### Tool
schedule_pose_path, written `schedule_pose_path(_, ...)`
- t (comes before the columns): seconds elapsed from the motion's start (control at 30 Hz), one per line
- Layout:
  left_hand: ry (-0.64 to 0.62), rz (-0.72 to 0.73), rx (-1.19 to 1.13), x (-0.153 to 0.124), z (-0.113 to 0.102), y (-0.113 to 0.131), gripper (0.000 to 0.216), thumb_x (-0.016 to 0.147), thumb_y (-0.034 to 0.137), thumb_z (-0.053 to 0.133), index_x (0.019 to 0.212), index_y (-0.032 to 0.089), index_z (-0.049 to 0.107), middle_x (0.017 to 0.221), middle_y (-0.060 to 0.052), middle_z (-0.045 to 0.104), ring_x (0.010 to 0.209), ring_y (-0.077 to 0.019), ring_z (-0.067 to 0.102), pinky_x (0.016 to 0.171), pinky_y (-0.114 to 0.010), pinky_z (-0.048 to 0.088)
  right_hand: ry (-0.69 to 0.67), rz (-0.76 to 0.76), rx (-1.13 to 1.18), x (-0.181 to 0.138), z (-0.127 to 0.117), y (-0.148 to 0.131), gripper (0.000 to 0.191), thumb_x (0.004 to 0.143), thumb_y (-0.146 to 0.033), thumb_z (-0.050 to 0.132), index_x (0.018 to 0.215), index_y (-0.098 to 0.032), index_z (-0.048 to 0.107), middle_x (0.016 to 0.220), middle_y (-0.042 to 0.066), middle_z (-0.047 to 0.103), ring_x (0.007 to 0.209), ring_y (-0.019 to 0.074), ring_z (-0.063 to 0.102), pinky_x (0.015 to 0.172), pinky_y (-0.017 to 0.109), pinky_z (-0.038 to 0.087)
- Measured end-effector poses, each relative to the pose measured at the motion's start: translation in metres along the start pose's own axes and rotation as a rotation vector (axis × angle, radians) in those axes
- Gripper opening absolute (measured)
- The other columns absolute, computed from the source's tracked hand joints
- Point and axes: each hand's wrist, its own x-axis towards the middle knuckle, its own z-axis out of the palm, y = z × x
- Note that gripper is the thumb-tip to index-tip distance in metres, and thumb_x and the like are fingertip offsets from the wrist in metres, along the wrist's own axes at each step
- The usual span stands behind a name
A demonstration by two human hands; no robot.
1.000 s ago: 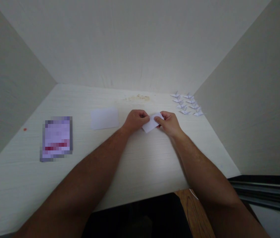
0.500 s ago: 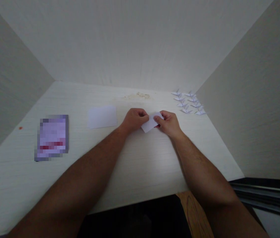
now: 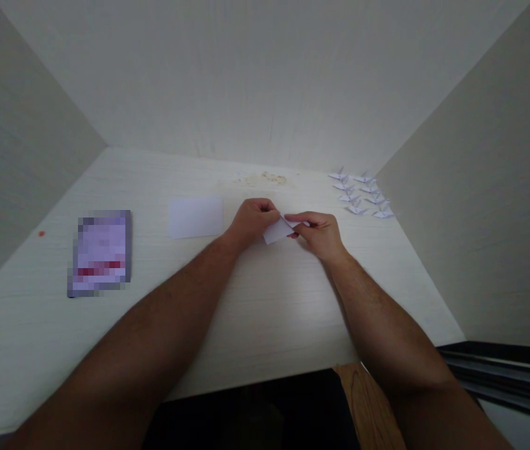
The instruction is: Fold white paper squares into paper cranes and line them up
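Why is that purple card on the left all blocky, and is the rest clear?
Head view: the purple card is pixelated into blocks, unreadable; light is soft and even, with faint shadows under the left hand and right hand pinching the folded paper; the wide lens splays the walls outward; the small paper figures at far right look soft.

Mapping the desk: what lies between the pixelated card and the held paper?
A blank white sheet lies flat there, beside the left hand pinching the paper; head view.
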Motion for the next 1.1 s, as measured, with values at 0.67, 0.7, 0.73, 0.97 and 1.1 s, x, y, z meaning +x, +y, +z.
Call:
schedule_pose_path(0.67, 0.030, 0.022, -0.036, -0.001, 0.002, 0.000, 0.013, 0.065, 0.028, 0.062, 0.061, 0.016, 0.059, 0.055, 0.003, 0.051, 0.051, -0.0090, 0.044, 0.048, -0.022, 0.033, 0.132, -0.034, -0.190, -0.001, 0.002, -0.001, 0.025, 0.073, -0.029, 0.072, 0.096, -0.021, 0.075, 0.074, -0.001, 0.074, 0.056, 0.0121, 0.066, 0.053, 0.026, 0.058)
schedule_pose_path(0.7, 0.035, 0.028, -0.023, -0.002, 0.003, 0.001, 0.013, 0.066, 0.028, 0.062, 0.060, 0.016, 0.059, 0.054, 0.003, 0.051, 0.051, -0.0090, 0.044, 0.049, -0.022, 0.033, 0.148, -0.024, -0.202, -0.002, 0.003, -0.002, 0.021, 0.073, -0.029, 0.072, 0.092, -0.020, 0.075, 0.071, -0.001, 0.073, 0.055, 0.0124, 0.066, 0.051, 0.025, 0.057)
schedule_pose_path(0.73, 0.041, 0.033, -0.008, -0.003, 0.004, 0.002, 0.013, 0.066, 0.028, 0.062, 0.060, 0.016, 0.059, 0.054, 0.004, 0.051, 0.052, -0.0089, 0.044, 0.049, -0.022, 0.033, 0.161, -0.020, -0.221, -0.002, 0.003, -0.003, 0.019, 0.073, -0.028, 0.071, 0.089, -0.019, 0.075, 0.070, -0.001, 0.073, 0.054, 0.0126, 0.066, 0.050, 0.024, 0.056)
schedule_pose_path(0.97, 0.094, 0.048, 0.054, -0.002, 0.006, 0.002, 0.014, 0.067, 0.029, 0.062, 0.062, 0.016, 0.061, 0.057, 0.002, 0.054, 0.054, -0.0099, 0.045, 0.050, -0.023, 0.034, 0.202, -0.051, -0.215, -0.003, 0.005, -0.002, 0.019, 0.076, -0.027, 0.066, 0.089, -0.022, 0.079, 0.064, -0.001, 0.072, 0.055, 0.0126, 0.066, 0.052, 0.025, 0.055)
schedule_pose_path(1.1, 0.078, 0.000, -0.010, 0.001, 0.004, 0.001, 0.014, 0.066, 0.030, 0.062, 0.062, 0.016, 0.061, 0.056, 0.003, 0.053, 0.053, -0.0100, 0.046, 0.049, -0.023, 0.035, 0.146, -0.060, -0.115, -0.002, 0.005, -0.004, 0.020, 0.072, -0.023, 0.066, 0.085, -0.024, 0.081, 0.074, -0.001, 0.076, 0.059, 0.0126, 0.066, 0.058, 0.028, 0.058)
